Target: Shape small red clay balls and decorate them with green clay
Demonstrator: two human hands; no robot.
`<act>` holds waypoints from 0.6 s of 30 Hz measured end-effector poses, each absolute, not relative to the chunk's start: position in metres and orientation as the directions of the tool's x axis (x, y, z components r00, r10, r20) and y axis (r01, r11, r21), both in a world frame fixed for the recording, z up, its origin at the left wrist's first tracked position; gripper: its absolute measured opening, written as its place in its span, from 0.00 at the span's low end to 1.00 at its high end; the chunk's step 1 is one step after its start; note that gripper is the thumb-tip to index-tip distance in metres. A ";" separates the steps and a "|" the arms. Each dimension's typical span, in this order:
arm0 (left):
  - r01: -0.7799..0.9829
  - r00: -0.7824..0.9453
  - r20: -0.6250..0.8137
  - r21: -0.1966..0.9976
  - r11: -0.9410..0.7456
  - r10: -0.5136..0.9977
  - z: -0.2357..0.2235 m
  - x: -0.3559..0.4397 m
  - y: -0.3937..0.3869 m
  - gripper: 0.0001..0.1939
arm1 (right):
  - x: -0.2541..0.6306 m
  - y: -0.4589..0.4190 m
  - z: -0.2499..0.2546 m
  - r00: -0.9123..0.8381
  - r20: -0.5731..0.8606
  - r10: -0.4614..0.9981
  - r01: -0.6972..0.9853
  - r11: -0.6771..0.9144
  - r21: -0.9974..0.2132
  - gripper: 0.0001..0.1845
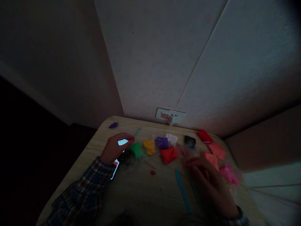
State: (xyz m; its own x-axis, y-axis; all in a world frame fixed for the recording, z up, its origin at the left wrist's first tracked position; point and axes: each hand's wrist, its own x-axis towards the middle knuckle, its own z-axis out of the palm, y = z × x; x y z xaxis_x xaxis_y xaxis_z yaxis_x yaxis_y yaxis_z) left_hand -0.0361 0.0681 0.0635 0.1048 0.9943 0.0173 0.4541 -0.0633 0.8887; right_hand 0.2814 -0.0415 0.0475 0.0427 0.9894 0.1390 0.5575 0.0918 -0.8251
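Note:
My left hand (115, 147) is over the left side of the table, thumb and index finger pinched round a small red piece (133, 139). Just below and behind that hand lies a phone with a lit screen (115, 168), partly covered by it. My right hand (211, 182) hovers at the right with its fingers curled; dim light hides what is between them. By its fingertips runs a thin teal stick (194, 190), and I cannot tell if the hand touches it. A teal plastic knife (182, 190) lies to its left. A small red ball (153, 172) rests mid-table.
Wrapped clay-like packets stand in a row: green (136, 150), yellow (149, 147), purple (162, 142), red (168, 154), black (190, 141). More red and pink packets (216, 150) lie at right. A purple pointed piece (113, 125) sits far left. A wall socket (170, 115) is behind.

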 end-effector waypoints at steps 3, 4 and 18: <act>0.596 0.137 0.120 0.783 -0.178 0.983 0.063 -0.026 0.070 0.10 | 0.285 -0.043 0.049 0.051 0.150 0.987 0.595 0.090 -0.798 0.09; 0.641 0.149 0.157 0.737 -0.216 0.976 0.063 -0.024 0.072 0.10 | 0.285 -0.044 0.050 0.052 0.155 0.987 0.607 0.092 -0.790 0.08; 0.846 0.085 0.229 0.498 -0.192 0.970 0.047 -0.050 0.102 0.08 | 0.289 -0.050 0.049 0.038 0.153 0.988 0.651 0.091 -0.753 0.08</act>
State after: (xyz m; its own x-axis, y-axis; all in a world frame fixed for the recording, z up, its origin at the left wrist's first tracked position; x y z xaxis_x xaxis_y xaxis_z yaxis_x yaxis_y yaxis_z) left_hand -0.0503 0.1023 0.0471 0.0850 0.9696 0.2295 0.8456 -0.1920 0.4981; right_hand 0.2887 -0.0495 0.0487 0.0384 0.9875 0.1527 0.6512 0.0912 -0.7534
